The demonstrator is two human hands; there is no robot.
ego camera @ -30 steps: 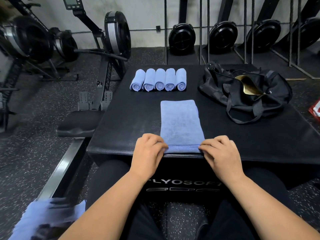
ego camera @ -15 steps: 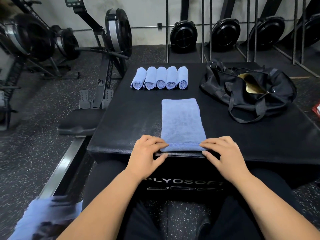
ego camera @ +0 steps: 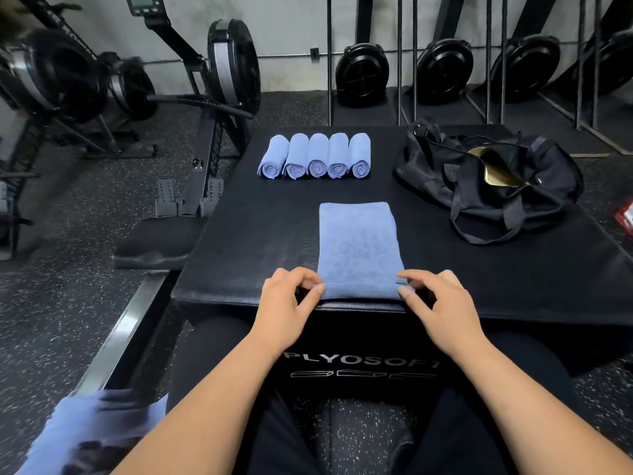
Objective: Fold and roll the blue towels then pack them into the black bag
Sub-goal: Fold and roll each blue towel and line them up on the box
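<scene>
Floor, bottom left: blurred blue cloth (ego camera: 89, 430) beside the left forearm. Can't tell its shape.

Further back on the left: rowers (ego camera: 226, 70) on the speckled floor, one right next to the box's left edge.

Box (ego camera: 260, 241): black, "PLYOSOFT" on the near face. The person sits at its near edge, legs either side.

Far-left part of the box top: five rolls (ego camera: 317, 156), blue, side by side and touching, spiral ends facing the near edge. The row runs parallel to the far edge.

Left hand (ego camera: 284, 303): at the towel's near-left corner. Fingers curled, thumb tip and forefinger tip closed on the corner's edge. The palm hangs past the box's near edge.

Centre, at the near edge: towel (ego camera: 356, 248), blue, folded into a long strip. It lies flat, long axis running near to far, with its near end at the box's near edge. It is well apart from the rolls and clear of the bag.

Right hand (ego camera: 442, 303): at the towel's near-right corner. Forefinger on top of the cloth, thumb at the hem, corner nipped between them. Other fingers loosely curled, off the towel.

Behind the box, along the wall: black flywheels (ego camera: 363, 73) in a row between upright rails.

Far-right corner: bag (ego camera: 486, 197), black, slumped, mouth open with gold lining (ego camera: 493, 166) showing. A strap (ego camera: 479, 240) loops out onto the box top. Most of the inside is hidden.

Right edge of view, on the floor: something red (ego camera: 625, 217), cut off, can't identify.
</scene>
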